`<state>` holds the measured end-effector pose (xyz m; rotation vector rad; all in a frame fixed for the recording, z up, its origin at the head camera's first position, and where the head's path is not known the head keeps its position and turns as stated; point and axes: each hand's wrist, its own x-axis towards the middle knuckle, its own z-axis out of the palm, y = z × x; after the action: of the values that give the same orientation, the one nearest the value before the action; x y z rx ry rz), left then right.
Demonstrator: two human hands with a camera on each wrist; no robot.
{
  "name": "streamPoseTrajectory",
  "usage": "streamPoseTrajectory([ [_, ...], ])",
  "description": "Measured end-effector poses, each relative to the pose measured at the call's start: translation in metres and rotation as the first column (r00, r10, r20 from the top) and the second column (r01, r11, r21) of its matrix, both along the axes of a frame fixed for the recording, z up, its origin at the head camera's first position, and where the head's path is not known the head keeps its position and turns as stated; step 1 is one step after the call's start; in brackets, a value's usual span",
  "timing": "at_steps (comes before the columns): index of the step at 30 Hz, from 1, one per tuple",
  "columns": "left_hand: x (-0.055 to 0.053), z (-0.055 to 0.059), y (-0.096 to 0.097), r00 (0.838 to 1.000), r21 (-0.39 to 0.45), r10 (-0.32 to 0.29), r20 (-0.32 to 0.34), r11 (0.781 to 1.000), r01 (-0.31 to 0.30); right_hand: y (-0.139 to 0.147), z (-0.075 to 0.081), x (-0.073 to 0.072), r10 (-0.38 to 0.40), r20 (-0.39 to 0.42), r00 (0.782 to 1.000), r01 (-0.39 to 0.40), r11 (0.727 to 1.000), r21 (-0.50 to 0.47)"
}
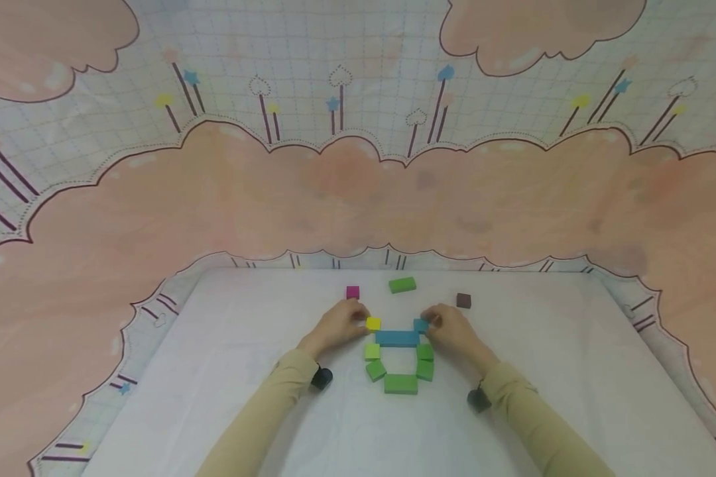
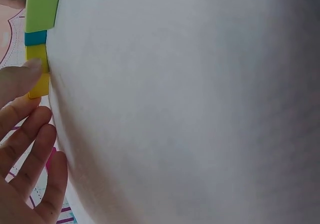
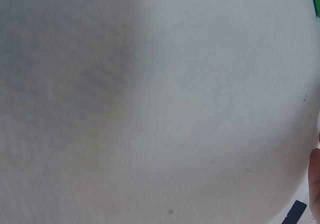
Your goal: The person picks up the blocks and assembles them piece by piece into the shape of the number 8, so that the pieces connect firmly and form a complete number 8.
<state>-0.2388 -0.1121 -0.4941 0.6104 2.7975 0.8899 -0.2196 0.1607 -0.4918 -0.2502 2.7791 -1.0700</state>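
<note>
In the head view my left hand (image 1: pixel 338 324) pinches a small yellow block (image 1: pixel 373 324) at the left end of a long blue block (image 1: pixel 397 338). The left wrist view shows the thumb on the yellow block (image 2: pixel 38 59) and the index finger at its lower edge, the other fingers spread. On the opposite end, my right hand (image 1: pixel 455 331) pinches a small blue block (image 1: pixel 420 325) between thumb and fingers. Below the long block, small green blocks (image 1: pixel 425 352) run down both sides to a wider green block (image 1: pixel 401 383). Only a fingertip (image 3: pixel 314 179) of the right hand shows in the right wrist view.
A magenta block (image 1: pixel 353 292) lies just beyond my left hand. Farther back are a green block (image 1: pixel 402 285) and, to the right, a dark brown block (image 1: pixel 463 301). Everything rests on a white table (image 1: pixel 227 411) with a patterned cloth (image 1: pixel 358 192) behind it.
</note>
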Motion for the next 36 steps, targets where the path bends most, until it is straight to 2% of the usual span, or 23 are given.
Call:
streamPoseTrajectory([
  [7, 0.0005, -0.0004, 0.0002, 1.000, -0.004, 0.002, -0.014, 1.000, -0.002, 0.0015, -0.0001, 0.0010, 0.036, -0.035, 0.999, -0.036, 0.999, 0.007],
  [13, 0.0005, -0.0005, -0.0002, 1.000, 0.011, 0.002, -0.013, 1.000, -0.002, 0.0013, 0.0007, 0.0026, 0.028, -0.031, 0.999, -0.028, 1.000, 0.009],
  [20, 0.0001, -0.0040, -0.0003, 0.998, 0.001, -0.011, -0.056, 1.000, 0.011, 0.0015, 0.0006, 0.0027, 0.037, -0.048, 0.998, -0.037, 0.999, 0.008],
  [27, 0.0004, -0.0016, -0.0008, 1.000, 0.006, 0.003, -0.011, 1.000, -0.003, 0.0010, -0.0014, 0.0025, 0.048, -0.053, 0.997, -0.048, 0.999, 0.002],
  [32, -0.0009, -0.0031, -0.0006, 1.000, 0.000, -0.003, -0.023, 1.000, 0.003, 0.0032, -0.0034, 0.0032, 0.033, -0.039, 0.999, -0.033, 0.999, -0.008],
  [36, -0.0008, -0.0019, -0.0001, 1.000, -0.004, -0.004, -0.025, 1.000, 0.004, 0.0091, -0.0021, 0.0049, 0.039, -0.065, 0.997, -0.040, 0.999, -0.018],
])
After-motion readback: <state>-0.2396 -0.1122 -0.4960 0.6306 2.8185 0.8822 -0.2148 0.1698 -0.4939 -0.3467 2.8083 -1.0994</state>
